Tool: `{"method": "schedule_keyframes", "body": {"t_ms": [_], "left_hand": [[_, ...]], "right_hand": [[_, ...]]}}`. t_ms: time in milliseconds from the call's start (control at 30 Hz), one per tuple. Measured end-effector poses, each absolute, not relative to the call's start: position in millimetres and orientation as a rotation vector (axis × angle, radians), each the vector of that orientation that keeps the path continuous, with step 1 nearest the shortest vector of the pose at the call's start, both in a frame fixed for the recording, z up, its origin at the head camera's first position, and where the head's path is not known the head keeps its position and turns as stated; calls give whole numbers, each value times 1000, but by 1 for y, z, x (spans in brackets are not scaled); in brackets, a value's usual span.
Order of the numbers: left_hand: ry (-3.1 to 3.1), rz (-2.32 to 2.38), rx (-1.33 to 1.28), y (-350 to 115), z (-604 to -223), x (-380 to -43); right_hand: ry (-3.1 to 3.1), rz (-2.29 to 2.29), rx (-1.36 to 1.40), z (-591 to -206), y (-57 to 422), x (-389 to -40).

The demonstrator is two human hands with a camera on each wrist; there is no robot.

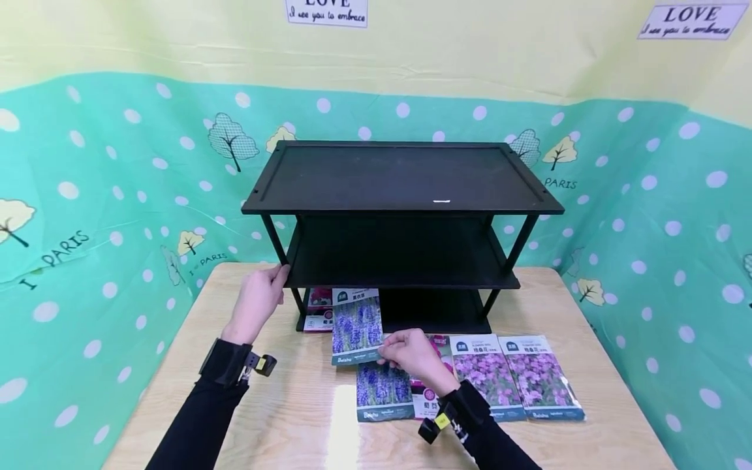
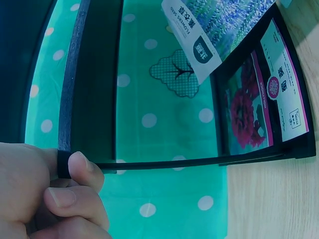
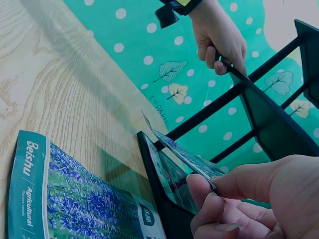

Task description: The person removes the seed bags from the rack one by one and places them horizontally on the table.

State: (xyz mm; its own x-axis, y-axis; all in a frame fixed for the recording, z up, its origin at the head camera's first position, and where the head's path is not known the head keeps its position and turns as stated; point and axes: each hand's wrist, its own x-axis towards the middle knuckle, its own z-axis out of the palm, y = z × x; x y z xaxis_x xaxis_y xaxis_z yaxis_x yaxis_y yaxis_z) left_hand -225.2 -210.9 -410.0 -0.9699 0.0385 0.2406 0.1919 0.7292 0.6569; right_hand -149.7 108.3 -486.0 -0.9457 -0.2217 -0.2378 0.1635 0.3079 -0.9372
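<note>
My left hand [image 1: 258, 301] grips the left front corner of the middle shelf of a black three-tier rack [image 1: 402, 179]. In the left wrist view, thumb and fingers curl round that corner. My right hand [image 1: 414, 356] pinches the lower right corner of a seed packet [image 1: 357, 325] with purple-blue lavender flowers. The packet tilts over the front edge of the bottom shelf [image 1: 431, 310], its top end under the middle shelf. On the bottom shelf's left side lies a packet with dark pink flowers [image 2: 244, 117], partly hidden by the held one.
In front of the rack, a row of seed packets lies on the wooden table [image 1: 282, 418]: another lavender packet [image 1: 384, 391], a pink one [image 1: 425, 398] partly under my right hand, and two pink-flowered packets [image 1: 487, 372]. A teal dotted curtain [image 1: 117, 196] surrounds the table.
</note>
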Motion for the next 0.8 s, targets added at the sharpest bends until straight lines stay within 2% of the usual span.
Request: {"method": "schedule_keyframes", "body": {"t_ms": [800], "left_hand": [[-2723,-1051,-193,-210,-410,-225]], "right_hand": [[2285,-1611,-71,-491,107,-135]]}}
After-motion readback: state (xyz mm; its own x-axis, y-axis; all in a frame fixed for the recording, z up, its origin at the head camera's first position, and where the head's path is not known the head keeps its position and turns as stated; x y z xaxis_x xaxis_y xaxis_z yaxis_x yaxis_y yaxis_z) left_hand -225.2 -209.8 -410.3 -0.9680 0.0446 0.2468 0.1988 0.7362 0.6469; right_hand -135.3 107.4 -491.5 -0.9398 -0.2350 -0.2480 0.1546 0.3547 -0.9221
